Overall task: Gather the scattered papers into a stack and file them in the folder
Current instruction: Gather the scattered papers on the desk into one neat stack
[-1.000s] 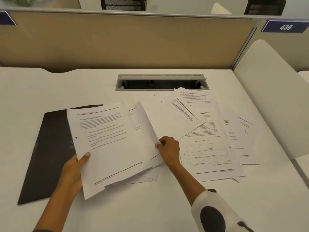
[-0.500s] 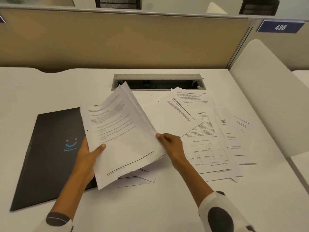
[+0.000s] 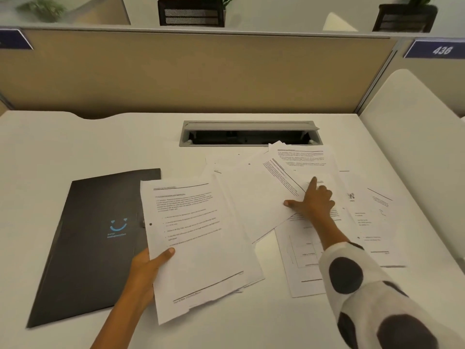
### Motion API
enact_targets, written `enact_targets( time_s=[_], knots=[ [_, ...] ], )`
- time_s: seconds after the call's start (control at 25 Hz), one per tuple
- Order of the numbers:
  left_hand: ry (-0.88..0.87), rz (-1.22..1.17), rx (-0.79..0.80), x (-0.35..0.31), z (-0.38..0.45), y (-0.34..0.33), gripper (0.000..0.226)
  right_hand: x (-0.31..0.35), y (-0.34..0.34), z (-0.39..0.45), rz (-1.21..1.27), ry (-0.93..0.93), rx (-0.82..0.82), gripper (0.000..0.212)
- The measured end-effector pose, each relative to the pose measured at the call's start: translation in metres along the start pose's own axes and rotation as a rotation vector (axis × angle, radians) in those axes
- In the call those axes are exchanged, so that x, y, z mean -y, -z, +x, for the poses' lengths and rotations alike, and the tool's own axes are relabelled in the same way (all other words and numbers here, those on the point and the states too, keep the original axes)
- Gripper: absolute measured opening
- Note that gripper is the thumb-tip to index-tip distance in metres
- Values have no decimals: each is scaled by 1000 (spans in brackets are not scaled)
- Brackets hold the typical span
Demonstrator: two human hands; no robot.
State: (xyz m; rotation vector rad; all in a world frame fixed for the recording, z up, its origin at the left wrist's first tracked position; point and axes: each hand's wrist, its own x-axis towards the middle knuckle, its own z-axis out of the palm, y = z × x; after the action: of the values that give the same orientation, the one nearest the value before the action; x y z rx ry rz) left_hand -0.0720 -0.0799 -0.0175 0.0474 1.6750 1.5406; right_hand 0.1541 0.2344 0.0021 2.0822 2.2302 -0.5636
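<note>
Black folder [image 3: 95, 238] flat and closed at left of white desk [image 3: 63, 147], right edge tucked under the gathered sheets. Left hand [image 3: 143, 270] clamped on the stack [image 3: 196, 243], thumb on top, lower sheets fanned and uneven at the bottom edge. Risk: loose under-sheets slipping out on lifting, since only one corner pinched. Right hand [image 3: 312, 200] spread flat, fingers apart, pressing the scattered papers [image 3: 302, 167] right of centre, nothing gripped. Risk: dragging creases or skews the overlapped sheets; far ones near the cable slot [image 3: 249, 134] could slide in.
</note>
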Motion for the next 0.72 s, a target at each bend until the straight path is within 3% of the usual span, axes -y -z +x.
enact_targets(
  time_s=[0.08,0.12,0.24,0.32,0.56,0.72],
  knots=[
    [12,3,-4,2,0,-2,20,1,1,8,18,-21,13,114],
    [16,6,-8,3,0,-2,20,0,1,12,93,-19,2,103],
    [29,14,5,1,2,-3,21,-8,2,18,503,33,-121,40],
    [39,20,20,-1,3,-2,22,-15,9,15,722,8,-193,20],
    [119,93,58,-3,7,6,20,-66,57,12,1390,-144,-339,24],
    [158,78,67,-5,11,1,27,-101,77,2,1626,-199,-279,22]
  ],
)
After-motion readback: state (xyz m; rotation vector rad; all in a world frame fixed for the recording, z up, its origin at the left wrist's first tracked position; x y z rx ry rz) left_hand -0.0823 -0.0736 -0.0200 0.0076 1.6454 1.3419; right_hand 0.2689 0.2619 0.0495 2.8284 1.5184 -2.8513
